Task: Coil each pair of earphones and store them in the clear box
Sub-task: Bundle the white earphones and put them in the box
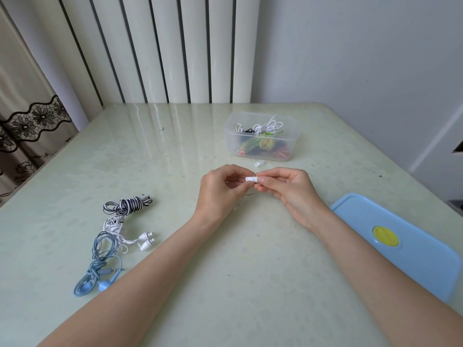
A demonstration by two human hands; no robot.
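I hold a small tight coil of white earphones [250, 179] between both hands above the middle of the desk [175, 151]. My left hand [221, 189] pinches the coil's left end with thumb and forefinger; my right hand [288, 187] pinches its right end, fingers closed narrow around it. A thin strand of white cord and a plug hang below my left hand. Beyond my hands stands the clear box [260, 140], open, already holding coiled earphones in white, green, red and black. A small white earbud piece [258, 163] lies on the desk just in front of the box. To my left lie three more pairs: a black-and-white striped bundle [130, 205], loose white earphones [125, 232] and blue earphones [100, 266]. The blue lid [413, 251] with a yellow button lies at my right.
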